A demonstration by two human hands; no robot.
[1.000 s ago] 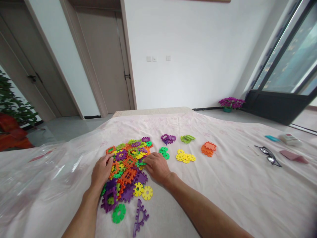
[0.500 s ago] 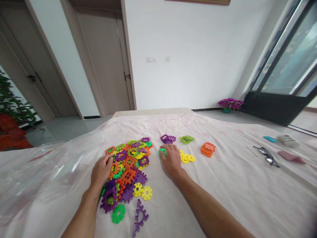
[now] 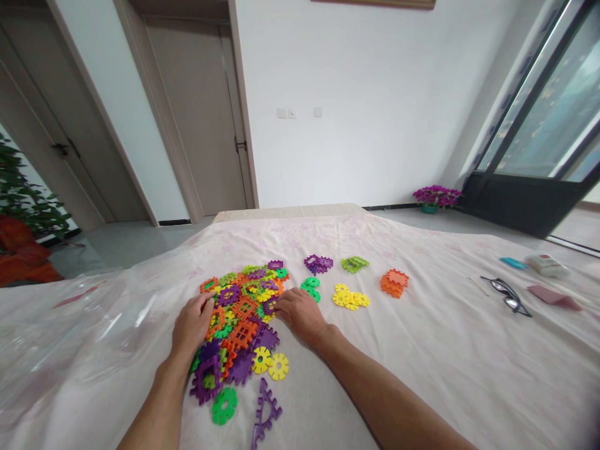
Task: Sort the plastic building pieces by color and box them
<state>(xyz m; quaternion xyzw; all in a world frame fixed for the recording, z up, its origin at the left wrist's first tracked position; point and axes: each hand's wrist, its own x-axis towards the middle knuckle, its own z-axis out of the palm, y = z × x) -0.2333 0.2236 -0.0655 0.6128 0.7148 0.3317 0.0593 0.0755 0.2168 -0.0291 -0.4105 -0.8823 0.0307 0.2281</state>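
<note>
A mixed heap of plastic interlocking building pieces [image 3: 244, 306] in purple, orange, yellow and green lies on the cloth. My left hand [image 3: 193, 322] rests against the heap's left edge, fingers loosely bent, open, with nothing visibly gripped. At the right edge, my open right hand [image 3: 302, 314] reaches in, its fingertips touching a purple square piece [image 3: 269, 306]. Just beyond that hand sits a small group of green discs [image 3: 311, 287], partly covered by it. Two yellow discs [image 3: 278, 367], a green disc [image 3: 224, 406] and a purple triangular piece [image 3: 266, 412] lie in front of the heap.
Sorted groups lie farther out: purple pieces [image 3: 319, 263], light green pieces [image 3: 355, 264], yellow discs [image 3: 350, 298] and orange squares [image 3: 394, 283]. Eyeglasses [image 3: 509, 295] and a tissue pack [image 3: 546, 265] are at the right. Clear plastic bags [image 3: 107, 325] spread at the left.
My right hand has let go of a green disc at the green group and moved left and nearer, to the heap. My left hand stays in place.
</note>
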